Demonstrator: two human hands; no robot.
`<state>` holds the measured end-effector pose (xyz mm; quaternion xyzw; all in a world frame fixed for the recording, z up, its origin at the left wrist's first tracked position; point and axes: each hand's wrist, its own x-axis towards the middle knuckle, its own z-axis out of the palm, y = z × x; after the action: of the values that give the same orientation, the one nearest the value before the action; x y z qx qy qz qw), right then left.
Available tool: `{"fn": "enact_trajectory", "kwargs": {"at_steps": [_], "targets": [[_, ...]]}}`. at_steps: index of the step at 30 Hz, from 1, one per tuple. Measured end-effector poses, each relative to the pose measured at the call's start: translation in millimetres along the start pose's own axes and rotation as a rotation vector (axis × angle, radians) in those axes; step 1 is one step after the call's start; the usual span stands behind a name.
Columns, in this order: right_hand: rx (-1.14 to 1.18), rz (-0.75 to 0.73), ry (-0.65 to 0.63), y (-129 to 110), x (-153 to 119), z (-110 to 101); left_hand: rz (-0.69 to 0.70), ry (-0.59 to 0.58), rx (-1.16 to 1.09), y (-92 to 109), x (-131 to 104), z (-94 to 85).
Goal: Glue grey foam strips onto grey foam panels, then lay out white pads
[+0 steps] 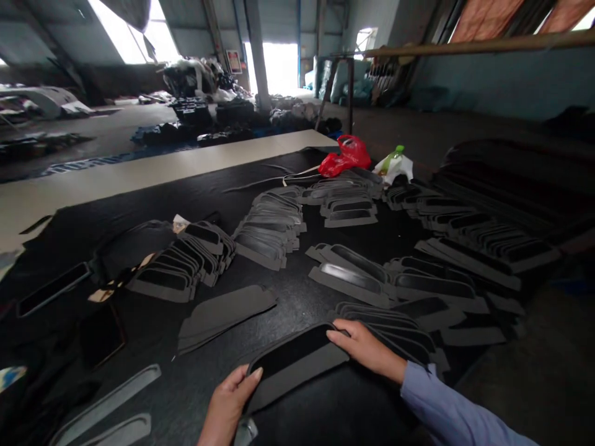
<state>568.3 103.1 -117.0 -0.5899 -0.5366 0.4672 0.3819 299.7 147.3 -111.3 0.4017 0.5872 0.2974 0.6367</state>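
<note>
A dark grey flat panel (pixel 302 375) with rounded upper corners and a black inset is held between my two hands, low over the black table cover. My left hand (pixel 232 396) pinches its left end, thumb on top. At the upper right corner, my right hand (pixel 365 347) grips the edge with thumb and fingers. Just beyond lies a small stack of plain grey panels (pixel 227 316). Beside my right hand is a fanned row of similar panels (pixel 390 325). Two pale grey curved strips (pixel 109 406) lie at the lower left.
More overlapping panels (pixel 267 229) spread across the black table cover (pixel 186 186). A phone-like dark slab (pixel 53 290) lies on the left. Toward the back sit a red plastic bag (pixel 344 158) and a white and green bag (pixel 395 164). Dark heaps (pixel 190 114) stand on the floor.
</note>
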Motion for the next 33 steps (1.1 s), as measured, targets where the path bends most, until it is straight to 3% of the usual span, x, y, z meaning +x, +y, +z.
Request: {"fn": "enact_trajectory", "kwargs": {"at_steps": [7, 12, 14, 17, 19, 22, 24, 26, 29, 33], "targets": [[0.059, 0.121, 0.088, 18.6, 5.2, -58.6, 0.158, -0.101, 0.163, 33.9, 42.4, 68.5], [0.075, 0.157, 0.201, 13.8, 25.5, -90.1, 0.273, 0.064, 0.143, 53.5, 73.4, 96.2], [0.088, 0.176, 0.236, 15.2, 38.1, -98.2, 0.321, 0.188, 0.140, 53.2, 78.0, 97.0], [-0.024, 0.166, 0.261, 25.1, 57.1, -109.7, 0.347, 0.317, 0.160, 42.6, 69.9, 84.1], [-0.314, 0.098, 0.309, 33.3, 64.9, -118.1, 0.335, 0.359, 0.173, 32.2, 54.7, 68.0], [-0.849, -0.117, 0.439, 36.3, 66.4, -123.9, 0.286, 0.451, 0.174, 18.8, 24.1, 38.2], [-0.998, -0.256, 0.422, 29.4, 64.4, -112.9, 0.251, 0.543, 0.156, 12.7, 2.9, 17.2], [-0.947, -0.352, 0.271, 18.0, 62.5, -84.2, 0.226, 0.642, 0.125, 7.2, -17.5, -3.4], [-0.783, -0.459, -0.064, -0.2, 56.7, -14.5, 0.198, 0.798, 0.063, -4.4, -47.0, -32.4], [-0.783, -0.609, -0.425, -21.0, 42.0, 83.7, 0.130, 0.975, -0.023, -29.5, -85.7, -60.7]]}}
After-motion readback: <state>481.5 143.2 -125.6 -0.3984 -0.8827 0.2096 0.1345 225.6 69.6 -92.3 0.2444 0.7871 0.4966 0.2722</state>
